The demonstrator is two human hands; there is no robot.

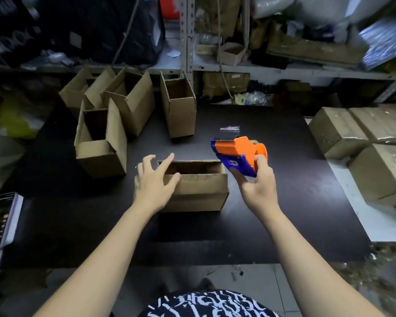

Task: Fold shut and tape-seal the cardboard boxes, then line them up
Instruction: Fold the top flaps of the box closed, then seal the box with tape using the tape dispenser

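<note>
A small cardboard box [199, 193] lies in front of me on the dark table [272, 213] with its top flaps standing open. My left hand [154, 179] is spread over the box's left end, fingers straight, touching the near flap. My right hand [254, 181] grips an orange and blue tape dispenser [238, 154] just above the box's right end, a strip of clear tape sticking up from its front. Several open boxes stand farther back: one at the left [101, 143], one behind it [133, 99], one upright in the middle [180, 106].
Taped, plastic-wrapped boxes [357, 131] are stacked at the table's right edge. A phone or tablet [0, 220] lies at the left edge. Metal shelving [188, 42] packed with bags and cartons runs behind the table. Debris covers the floor at the lower right.
</note>
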